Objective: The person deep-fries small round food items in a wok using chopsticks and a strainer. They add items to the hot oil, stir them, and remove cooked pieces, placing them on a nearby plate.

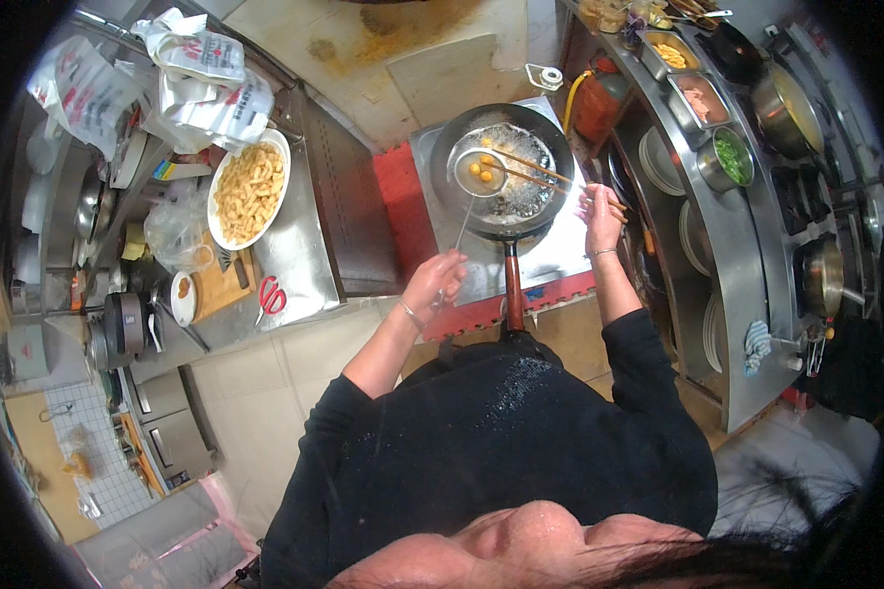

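My left hand (437, 280) is closed around the handle of a small strainer ladle (479, 185), whose bowl is over the wok (451, 132). Several golden fried pieces (479, 171) sit in that bowl. Between the fingers of my right hand (600, 215) is a pair of wooden chopsticks (534, 177), their tips at the ladle's bowl. Foaming oil (519, 199) fills the bottom of the wok, and a few more golden bits float near its far side. The wok's wooden handle (513, 283) points towards my body.
On the left steel counter, an oval white dish (212, 210) holds many pale golden strips; a wooden cutting board (221, 291), a knife (241, 272) and red-handled scissors (271, 296) lie nearer. At right, a steel shelf unit (707, 228) carries food containers. A red gas cylinder (593, 114) stands beyond the wok.
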`<control>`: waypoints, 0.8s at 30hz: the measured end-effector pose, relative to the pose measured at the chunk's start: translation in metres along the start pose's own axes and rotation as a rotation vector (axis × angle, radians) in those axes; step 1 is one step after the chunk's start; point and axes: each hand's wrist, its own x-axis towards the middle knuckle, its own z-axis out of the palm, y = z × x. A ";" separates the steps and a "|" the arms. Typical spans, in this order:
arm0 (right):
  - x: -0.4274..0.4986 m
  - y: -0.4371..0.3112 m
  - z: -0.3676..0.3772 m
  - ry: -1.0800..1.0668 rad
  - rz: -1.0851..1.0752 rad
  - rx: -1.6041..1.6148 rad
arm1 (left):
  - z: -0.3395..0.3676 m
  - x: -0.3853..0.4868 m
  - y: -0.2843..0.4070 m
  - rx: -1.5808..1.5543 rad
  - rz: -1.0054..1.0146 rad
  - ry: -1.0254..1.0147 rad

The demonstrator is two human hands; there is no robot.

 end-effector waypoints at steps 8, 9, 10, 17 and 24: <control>0.028 -0.009 -0.020 0.157 -0.120 -0.074 | -0.016 -0.012 -0.010 -0.110 -0.010 -0.054; 0.033 -0.008 -0.023 0.147 -0.154 -0.148 | -0.018 -0.015 -0.012 -0.126 -0.005 -0.059; 0.038 -0.006 -0.026 0.144 -0.176 -0.216 | -0.019 -0.018 -0.013 -0.137 -0.007 -0.053; 0.063 0.016 -0.032 0.137 -0.125 -0.423 | -0.022 -0.040 -0.017 -0.149 -0.010 -0.003; 0.083 0.035 -0.027 0.047 -0.111 -0.390 | -0.017 -0.052 -0.019 -0.151 -0.021 0.027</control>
